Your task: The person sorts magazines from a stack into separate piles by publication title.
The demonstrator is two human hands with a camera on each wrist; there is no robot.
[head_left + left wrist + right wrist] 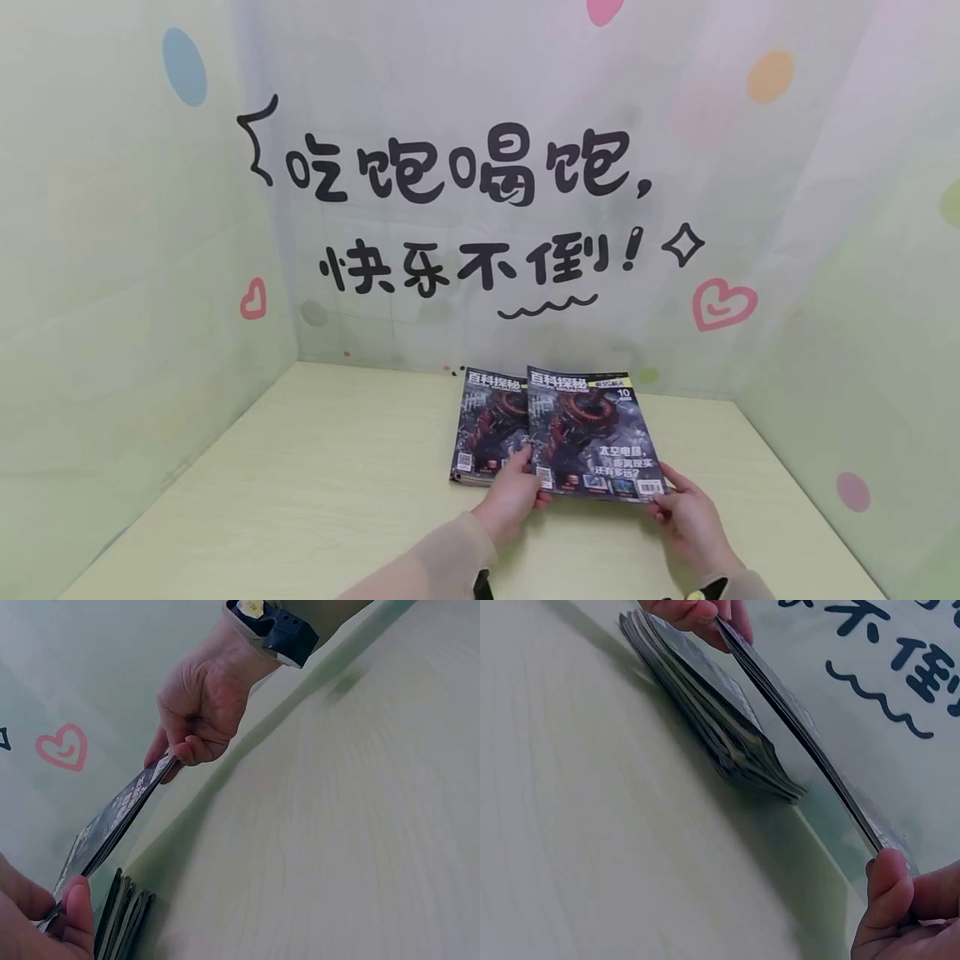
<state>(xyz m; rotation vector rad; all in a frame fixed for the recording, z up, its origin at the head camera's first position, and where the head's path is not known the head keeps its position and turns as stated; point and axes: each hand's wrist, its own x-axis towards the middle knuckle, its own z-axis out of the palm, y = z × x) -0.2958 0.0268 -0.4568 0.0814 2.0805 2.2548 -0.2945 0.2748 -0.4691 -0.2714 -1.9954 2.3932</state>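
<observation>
A dark-covered magazine [592,437] with white lettering is held up above the table by both hands. My left hand [512,493] pinches its near left corner, while my right hand [692,515] grips the near right corner. Behind and to the left lies a stack of magazines [483,425] on the table, its top cover matching the held one and partly hidden by it. In the right wrist view the stack [705,705] shows several spines and page edges, apart from the raised magazine [802,735].
The pale wood-look table [300,475] reaches back to a fabric wall [420,333] with printed black characters and hearts. Similar side panels [120,333] close in the left and right. A dark wrist-worn camera [289,634] sits on the right wrist.
</observation>
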